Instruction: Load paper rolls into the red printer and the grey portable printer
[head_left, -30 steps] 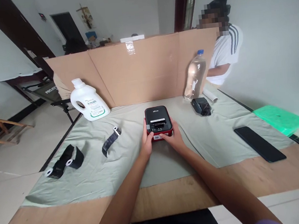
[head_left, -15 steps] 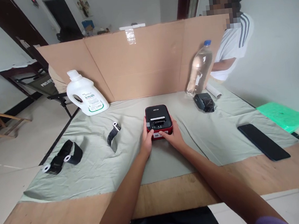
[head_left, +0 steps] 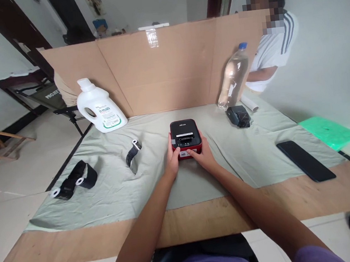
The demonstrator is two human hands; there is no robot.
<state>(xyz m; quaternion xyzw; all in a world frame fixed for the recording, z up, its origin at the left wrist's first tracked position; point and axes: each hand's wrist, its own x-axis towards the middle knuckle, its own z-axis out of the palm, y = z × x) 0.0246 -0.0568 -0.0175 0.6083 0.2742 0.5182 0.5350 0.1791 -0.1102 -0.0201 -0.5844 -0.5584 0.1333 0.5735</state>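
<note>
A small black and red label printer [head_left: 185,130] sits on the green cloth in front of me, its lid closed and a slot across the top. My left hand [head_left: 172,158] grips its left side, thumb at the front corner. On the opposite side, my right hand [head_left: 205,153] holds it with the thumb pressed against the white front label. To the left lies a short unrolled black ribbon roll [head_left: 133,155]. Farther left is a longer black ribbon [head_left: 76,179] wound on two white cores.
A white detergent jug [head_left: 101,107] and a clear water bottle [head_left: 234,77] stand before a cardboard screen [head_left: 165,71]. A black tape-wrapped object [head_left: 238,117] lies by the bottle, and a phone [head_left: 305,161] at right. A person [head_left: 274,49] is behind the screen.
The view has tipped slightly, so everything sits a little higher in the picture. Both hands keep their hold on the printer, which stays in place.
</note>
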